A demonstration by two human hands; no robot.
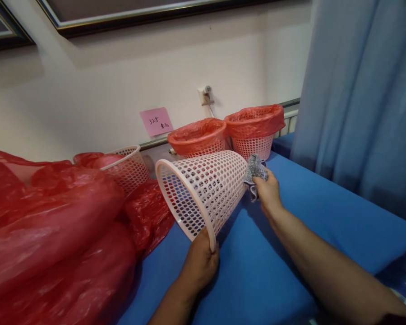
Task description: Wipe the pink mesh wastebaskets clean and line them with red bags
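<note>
Now hands point(200, 261) point(269, 193) pinch a basket point(214, 183) and cloth point(255, 169); red bags point(199, 141) point(257, 128) line two more baskets point(209, 149) point(253, 147).

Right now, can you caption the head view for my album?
Left fingers grip a tipped pink basket; right fingers hold gray cloth at its base.

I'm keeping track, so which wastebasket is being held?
The pale-pink mesh wastebasket, tipped sideways, gripped by the left hand; the other three sit behind it, unheld.
</note>
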